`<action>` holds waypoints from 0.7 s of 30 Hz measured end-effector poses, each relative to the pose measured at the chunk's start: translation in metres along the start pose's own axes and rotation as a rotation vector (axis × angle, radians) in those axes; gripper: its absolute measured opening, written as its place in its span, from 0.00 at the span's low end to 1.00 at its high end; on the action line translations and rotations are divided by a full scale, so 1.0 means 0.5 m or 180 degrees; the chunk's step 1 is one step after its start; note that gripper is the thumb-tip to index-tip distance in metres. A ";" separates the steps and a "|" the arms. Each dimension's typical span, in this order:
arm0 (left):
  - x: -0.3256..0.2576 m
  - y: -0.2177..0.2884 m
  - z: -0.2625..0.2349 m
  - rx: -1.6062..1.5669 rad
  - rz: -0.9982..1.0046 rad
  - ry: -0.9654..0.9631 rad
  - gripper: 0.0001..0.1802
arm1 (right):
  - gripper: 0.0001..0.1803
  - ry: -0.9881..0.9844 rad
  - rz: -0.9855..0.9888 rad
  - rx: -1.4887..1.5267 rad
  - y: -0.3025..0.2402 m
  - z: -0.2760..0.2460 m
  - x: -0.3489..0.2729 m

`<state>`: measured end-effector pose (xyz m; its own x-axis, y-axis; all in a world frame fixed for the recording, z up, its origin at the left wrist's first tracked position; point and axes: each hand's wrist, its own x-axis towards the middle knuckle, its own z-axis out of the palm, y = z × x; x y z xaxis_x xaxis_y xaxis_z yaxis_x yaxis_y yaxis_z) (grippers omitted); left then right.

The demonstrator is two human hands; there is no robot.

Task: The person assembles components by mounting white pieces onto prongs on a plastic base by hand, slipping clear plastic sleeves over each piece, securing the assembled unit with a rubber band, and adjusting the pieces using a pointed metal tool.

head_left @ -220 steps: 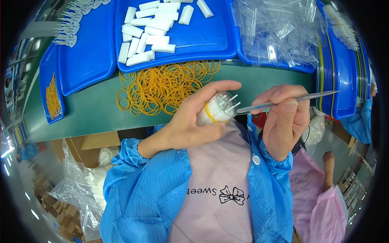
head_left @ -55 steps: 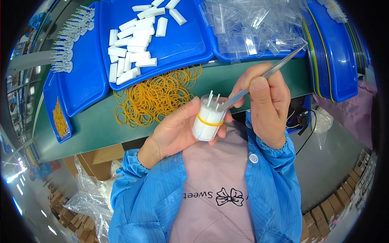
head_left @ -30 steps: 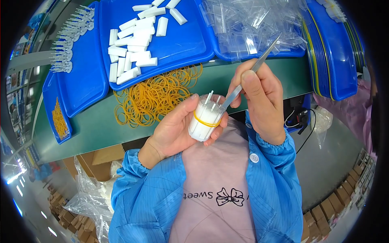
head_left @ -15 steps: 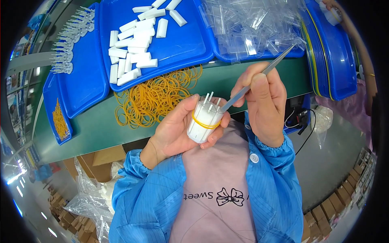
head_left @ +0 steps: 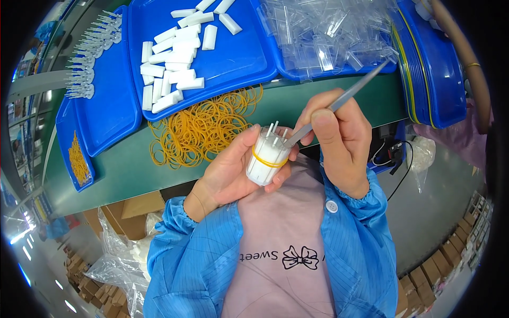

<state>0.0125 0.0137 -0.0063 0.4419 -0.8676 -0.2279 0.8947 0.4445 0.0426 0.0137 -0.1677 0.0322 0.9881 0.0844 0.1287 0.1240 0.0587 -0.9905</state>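
Observation:
My left hand (head_left: 222, 172) is wrapped round a clear plastic cup-shaped piece (head_left: 261, 173) with a white block inside. A yellow rubber band (head_left: 269, 162) circles it, and several thin white rods (head_left: 274, 130) stick up from its top. In my right hand (head_left: 344, 146) is a pair of metal tweezers (head_left: 356, 87), pinched between thumb and fingers. The tweezers slant down to the left, their lower end at the right rim of the clear piece. Whether that end grips a rod is too small to tell.
Loose yellow rubber bands (head_left: 201, 130) lie on the green table (head_left: 122, 175). Behind them, blue trays (head_left: 233, 63) hold white blocks (head_left: 180, 55), clear plastic pieces (head_left: 323, 40) and small translucent nozzle-like parts (head_left: 87, 66). Stacked blue trays (head_left: 435, 79) stand at right, beside another person's arm (head_left: 472, 63).
My right hand and the tweezers have shifted slightly left, with the lower end farther over the clear piece's rim. My left hand has barely moved. The other person's arm has moved left.

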 end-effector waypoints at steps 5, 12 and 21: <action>0.004 -0.001 0.015 0.0322 0.0133 0.0328 0.31 | 0.11 0.0402 -0.0506 0.0530 0.006 -0.011 0.001; 0.006 0.007 0.014 0.0271 0.0297 0.0266 0.35 | 0.11 0.0394 -0.0526 -0.2720 -0.026 -0.062 -0.005; 0.004 0.005 -0.001 0.0129 0.0415 0.0076 0.40 | 0.13 0.0324 -0.0357 -0.3934 0.057 -0.121 -0.033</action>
<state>0.0155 0.0130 -0.0072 0.5534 -0.7973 -0.2409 0.8319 0.5434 0.1126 0.0062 -0.2277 -0.0009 0.9622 0.0588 0.2658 0.1562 -0.9188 -0.3625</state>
